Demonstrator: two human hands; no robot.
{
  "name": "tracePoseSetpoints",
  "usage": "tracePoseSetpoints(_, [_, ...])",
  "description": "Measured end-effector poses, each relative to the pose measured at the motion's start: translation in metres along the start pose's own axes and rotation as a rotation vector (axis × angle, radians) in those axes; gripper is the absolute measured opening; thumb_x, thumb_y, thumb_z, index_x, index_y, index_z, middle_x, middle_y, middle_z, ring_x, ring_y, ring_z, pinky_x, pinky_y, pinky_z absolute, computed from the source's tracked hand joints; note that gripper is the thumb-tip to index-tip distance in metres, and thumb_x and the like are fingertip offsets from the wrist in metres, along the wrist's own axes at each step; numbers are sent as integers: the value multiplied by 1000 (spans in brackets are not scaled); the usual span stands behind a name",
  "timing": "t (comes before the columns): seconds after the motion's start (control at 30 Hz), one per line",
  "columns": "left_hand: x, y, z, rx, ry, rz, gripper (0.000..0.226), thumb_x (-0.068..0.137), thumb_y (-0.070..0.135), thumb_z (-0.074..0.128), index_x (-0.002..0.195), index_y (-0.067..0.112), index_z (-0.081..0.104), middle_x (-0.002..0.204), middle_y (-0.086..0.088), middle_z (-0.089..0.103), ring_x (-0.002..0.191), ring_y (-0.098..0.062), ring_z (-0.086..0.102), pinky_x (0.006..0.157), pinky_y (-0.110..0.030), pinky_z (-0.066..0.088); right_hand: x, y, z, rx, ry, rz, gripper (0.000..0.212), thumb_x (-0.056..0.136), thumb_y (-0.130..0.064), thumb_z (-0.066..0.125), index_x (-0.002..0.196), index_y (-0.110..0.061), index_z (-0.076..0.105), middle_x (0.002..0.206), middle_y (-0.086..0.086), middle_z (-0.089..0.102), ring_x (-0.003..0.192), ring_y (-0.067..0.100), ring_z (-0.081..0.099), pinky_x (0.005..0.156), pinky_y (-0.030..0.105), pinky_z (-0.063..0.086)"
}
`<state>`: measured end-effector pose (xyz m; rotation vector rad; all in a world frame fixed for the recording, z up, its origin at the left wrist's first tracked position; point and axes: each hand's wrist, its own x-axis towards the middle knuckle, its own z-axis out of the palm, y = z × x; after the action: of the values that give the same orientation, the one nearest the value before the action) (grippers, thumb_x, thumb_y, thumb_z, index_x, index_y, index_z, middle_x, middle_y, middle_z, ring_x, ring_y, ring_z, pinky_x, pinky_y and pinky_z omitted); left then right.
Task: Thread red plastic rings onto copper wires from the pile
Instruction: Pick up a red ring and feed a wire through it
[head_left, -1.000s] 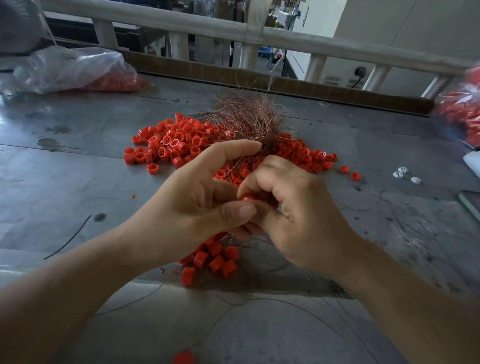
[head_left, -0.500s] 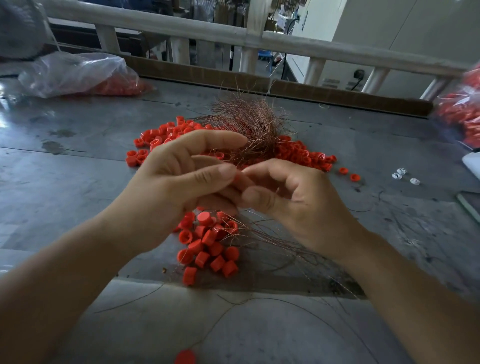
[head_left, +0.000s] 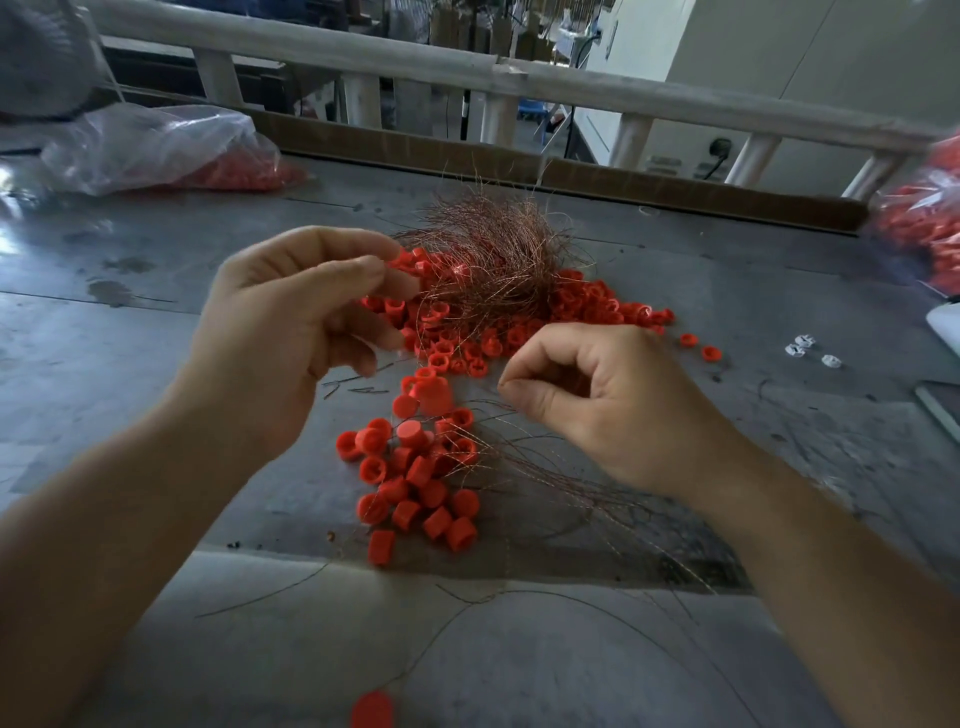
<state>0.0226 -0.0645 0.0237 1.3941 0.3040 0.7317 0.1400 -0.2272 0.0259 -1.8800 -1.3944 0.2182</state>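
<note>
On the counter (head_left: 156, 364) between your hands lies a near cluster of red rings (head_left: 415, 478) tangled with thin copper wires (head_left: 550, 467). Behind it sit the loose pile (head_left: 587, 306) and the wire tangle (head_left: 493, 249). Your left hand (head_left: 296, 338) hovers raised and your right hand (head_left: 618, 405) is low beside the cluster. Both have thumb and forefinger pinched; blur hides whether those fingers grasp a wire.

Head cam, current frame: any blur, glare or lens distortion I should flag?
Head view: left hand motion-blurred at the fingertips, right hand sharper. Head view: railing bows from wide-angle distortion, and the bag of rings at the right edge is smeared. Head view: faint glare on the table far left; light dim and soft, no hard shadows.
</note>
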Motion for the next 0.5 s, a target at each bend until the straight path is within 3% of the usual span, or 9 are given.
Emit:
tracePoseSetpoints(0.17, [16,-10,-17,252,217,-46,23,82,-5,56,75,15,64,62,-1,67,46,-8,60,39,-16,44,-1,4,7,-188,-165,42,5,83,-21,65,81,-19,69,65,-21,54,70,-14,52,60,1,37])
tracePoseSetpoints(0.27, [28,-16,-36,542,325,-10,24,78,-1,65,73,23,64,70,0,64,51,-6,59,42,-15,47,0,4,5,-177,-162,55,8,84,-25,64,81,-19,69,69,-16,59,74,-10,53,63,2,38])
tracePoseSetpoints(0.4, [32,-24,-48,935,328,30,14,74,9,73,83,18,69,70,11,60,63,-13,53,66,-28,41,0,4,1,-137,-100,67,9,82,-27,64,79,-20,68,69,-14,61,71,-7,54,63,6,42])
tracePoseSetpoints(0.5, [32,-28,-50,1143,276,31,17,70,12,77,84,18,69,71,2,60,75,-21,56,69,-28,35,1,7,-3,-146,-20,81,9,81,-28,65,77,-21,68,69,-13,62,70,-1,57,62,13,46])
